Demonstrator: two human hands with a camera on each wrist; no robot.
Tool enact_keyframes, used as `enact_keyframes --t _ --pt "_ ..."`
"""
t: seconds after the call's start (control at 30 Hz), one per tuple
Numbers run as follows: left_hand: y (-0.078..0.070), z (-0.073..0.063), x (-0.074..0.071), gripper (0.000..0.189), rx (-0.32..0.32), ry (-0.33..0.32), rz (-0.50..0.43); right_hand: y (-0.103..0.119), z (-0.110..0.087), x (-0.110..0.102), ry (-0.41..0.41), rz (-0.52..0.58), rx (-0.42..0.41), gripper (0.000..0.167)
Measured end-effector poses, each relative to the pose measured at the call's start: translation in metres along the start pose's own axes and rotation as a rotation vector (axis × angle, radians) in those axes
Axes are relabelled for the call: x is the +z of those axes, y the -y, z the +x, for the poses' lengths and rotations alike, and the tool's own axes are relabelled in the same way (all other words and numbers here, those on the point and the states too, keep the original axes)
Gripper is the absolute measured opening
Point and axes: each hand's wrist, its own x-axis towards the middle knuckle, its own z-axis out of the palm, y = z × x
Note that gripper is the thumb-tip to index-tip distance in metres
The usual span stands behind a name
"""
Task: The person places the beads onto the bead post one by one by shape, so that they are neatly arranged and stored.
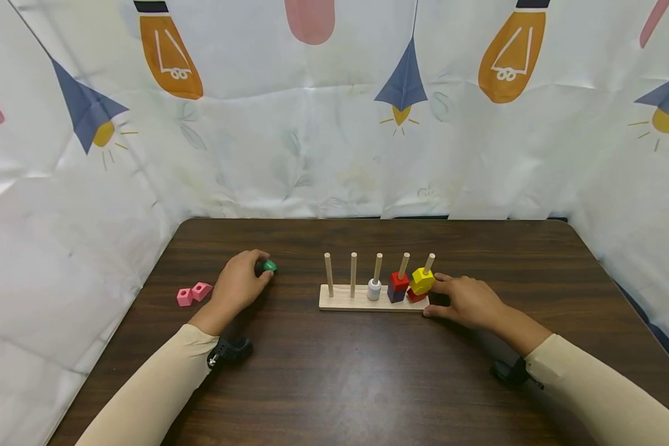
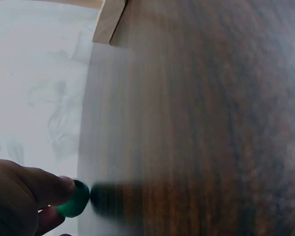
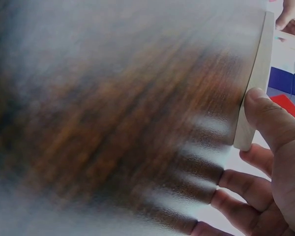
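At the table's left side my left hand pinches a small green bead between thumb and fingers. The left wrist view shows that green bead at the fingertips, close to the tabletop. My right hand grips the right end of a wooden peg stand, thumb on the front edge of its base. Of the stand's several upright pegs, the two leftmost are bare. A white bead sits on the middle peg. Red and dark blocks share another, and a yellow block sits over red at the right end.
Two pink blocks with holes lie left of my left hand. The dark brown wooden table has a patterned white cloth hanging behind it and at its sides.
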Motion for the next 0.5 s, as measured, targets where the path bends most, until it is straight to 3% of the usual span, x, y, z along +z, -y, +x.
enact_keyframes --t 0.4,0.5 --pt "0.0029 0.0041 0.0050 0.038 0.028 0.062 0.042 0.0006 0.0011 -0.0009 0.012 -0.002 0.016 0.061" --pt "0.0016 0.0039 0.0038 0.036 0.000 0.066 0.023 0.0002 0.0009 -0.0004 0.013 0.000 0.017 0.061"
